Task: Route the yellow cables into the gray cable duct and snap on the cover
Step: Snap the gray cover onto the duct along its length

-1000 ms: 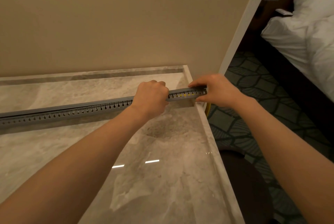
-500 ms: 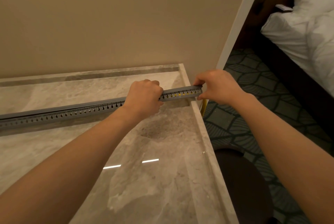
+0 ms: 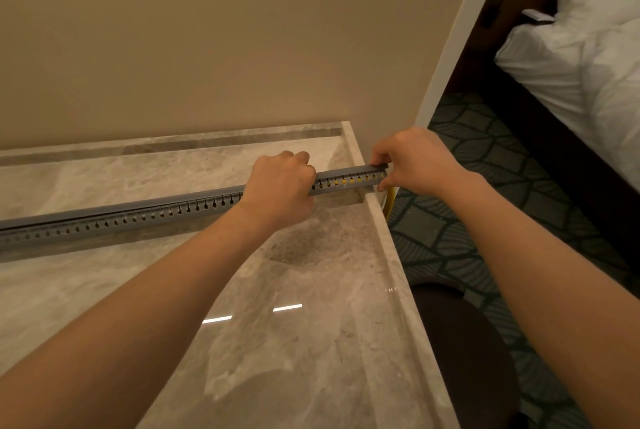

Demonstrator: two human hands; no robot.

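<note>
Running lengthwise across the marble worktop (image 3: 242, 342), the gray cable duct (image 3: 121, 226) lay with its long axis from the worktop's left side toward its right edge, angling slightly toward the back right corner. Its right end reached just past the right edge, close to the beige wall (image 3: 207, 47).

The left hand (image 3: 280, 187) was closed over the duct near that right end, its fingers curled down across the top and far side, gripping it. The right hand (image 3: 415, 165) pinched the duct's very tip at the worktop's edge, with the forefinger on top and the thumb underneath.

The duct looked like a long, narrow gray channel, its near wall pierced by a row of small keyhole-shaped slots. Between the two hands, the yellow cables (image 3: 348, 181) showed through several slots, and one yellow length hung down below the right hand, off the worktop's right edge. A flat gray cover (image 3: 156, 203) lay along the duct's top; whether it was fully seated could not be told.

Beyond the right edge were patterned carpet (image 3: 467, 220) and a white bed (image 3: 588, 64).
</note>
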